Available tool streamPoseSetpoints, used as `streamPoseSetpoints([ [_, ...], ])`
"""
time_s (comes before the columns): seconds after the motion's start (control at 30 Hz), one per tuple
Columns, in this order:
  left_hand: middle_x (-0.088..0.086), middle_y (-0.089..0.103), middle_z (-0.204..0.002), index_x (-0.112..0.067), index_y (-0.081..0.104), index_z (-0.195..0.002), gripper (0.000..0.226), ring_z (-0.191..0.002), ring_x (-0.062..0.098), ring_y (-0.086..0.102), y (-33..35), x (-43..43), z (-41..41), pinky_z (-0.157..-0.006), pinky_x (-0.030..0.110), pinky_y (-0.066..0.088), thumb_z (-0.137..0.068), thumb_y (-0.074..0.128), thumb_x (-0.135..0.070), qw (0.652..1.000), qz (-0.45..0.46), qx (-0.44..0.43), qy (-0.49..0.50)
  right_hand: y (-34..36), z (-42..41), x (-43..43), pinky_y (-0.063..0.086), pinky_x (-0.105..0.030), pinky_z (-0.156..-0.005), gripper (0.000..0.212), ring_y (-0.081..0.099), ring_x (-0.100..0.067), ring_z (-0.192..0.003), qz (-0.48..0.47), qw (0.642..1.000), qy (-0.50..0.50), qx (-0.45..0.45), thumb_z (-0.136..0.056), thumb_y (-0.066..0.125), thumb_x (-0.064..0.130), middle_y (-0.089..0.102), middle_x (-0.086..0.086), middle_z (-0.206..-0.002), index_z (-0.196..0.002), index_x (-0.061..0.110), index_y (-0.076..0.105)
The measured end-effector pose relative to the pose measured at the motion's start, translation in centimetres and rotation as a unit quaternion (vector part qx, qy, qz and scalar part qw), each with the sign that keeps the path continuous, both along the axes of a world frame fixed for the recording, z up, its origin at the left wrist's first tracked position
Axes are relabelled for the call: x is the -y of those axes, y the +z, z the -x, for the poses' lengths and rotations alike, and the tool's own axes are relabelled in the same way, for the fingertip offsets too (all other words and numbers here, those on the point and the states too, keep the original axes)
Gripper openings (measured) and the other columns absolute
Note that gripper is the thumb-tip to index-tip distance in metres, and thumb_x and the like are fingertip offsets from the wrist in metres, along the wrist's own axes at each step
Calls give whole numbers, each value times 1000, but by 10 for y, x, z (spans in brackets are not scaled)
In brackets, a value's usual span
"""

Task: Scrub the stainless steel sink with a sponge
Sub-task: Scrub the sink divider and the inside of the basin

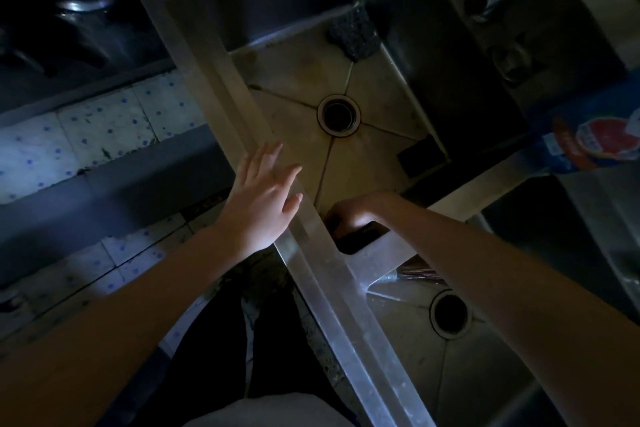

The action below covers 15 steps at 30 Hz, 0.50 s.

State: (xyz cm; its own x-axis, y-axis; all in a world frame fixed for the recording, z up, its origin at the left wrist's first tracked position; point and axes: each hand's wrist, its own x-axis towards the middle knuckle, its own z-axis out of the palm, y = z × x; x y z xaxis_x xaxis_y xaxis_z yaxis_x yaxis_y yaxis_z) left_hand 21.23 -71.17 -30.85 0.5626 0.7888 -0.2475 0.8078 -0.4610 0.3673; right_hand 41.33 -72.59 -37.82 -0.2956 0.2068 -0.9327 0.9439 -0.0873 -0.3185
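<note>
Dimly | sink (374,87): scouring pad (353,34) inside | left hand (265,199) fingers spread | right hand (353,215) fingers curled, hidden

You're in a dim kitchen: a double-basin stainless steel sink (377,87), a metal pot (83,21), and speckled floor tiles (104,128).

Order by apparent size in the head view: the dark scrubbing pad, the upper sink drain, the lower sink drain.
1. Dark scrubbing pad, largest.
2-3. Upper sink drain and lower sink drain look about alike; the lower one is nearer the camera and partly hidden, so no ranking.
</note>
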Motion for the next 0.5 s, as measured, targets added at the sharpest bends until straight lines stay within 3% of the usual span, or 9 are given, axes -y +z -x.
streamPoseSetpoints([
  [0.07, 18, 21, -152, -18, 44, -134, 48, -142, 33, 17, -1, 0, -1, -115, 48, 10, -91, 51, -37, 1000, -7, -6, 0, -2, 1, -2, 50, -39, -88, 17, 59, -23, -96, -1, 1000, 17, 6, -91, 55, 35, 60, 7, -91, -101, 23, 61],
  [0.2, 19, 22, -151, -16, 38, -139, 56, -141, 33, 19, -2, 1, -3, -114, 48, 10, -90, 52, -40, 1000, -17, -26, 0, -2, -12, -1, 48, -40, -95, 39, 58, -23, -106, -14, 997, 53, 51, -93, 54, 36, 60, -1, -121, -127, 18, 57],
  [0.3, 20, 25, -150, -12, 33, -142, 63, -139, 34, 24, -2, 1, -2, -114, 48, 13, -89, 51, -43, 999, -31, -43, -9, 3, -40, -2, 48, -39, -91, 37, 58, -23, -103, -36, 995, 60, 76, -92, 52, 41, 61, -3, -119, -124, 22, 59],
  [0.4, 21, 28, -149, -9, 36, -140, 63, -137, 35, 29, 0, 2, -1, -114, 49, 16, -89, 51, -43, 998, -42, -51, -18, 11, -74, -7, 46, -40, -93, 37, 55, -22, -104, -33, 996, 18, 84, -92, 52, 37, 58, -5, -123, -127, 23, 56],
  [0.5, 21, 29, -148, -9, 37, -140, 64, -137, 35, 30, 0, 3, -1, -113, 50, 17, -89, 51, -43, 997, -44, -56, -19, 16, -107, -11, 40, -34, -83, 49, 48, -21, -100, -48, 992, -52, 104, -92, 55, 21, 48, -9, -130, -138, 21, 37],
])
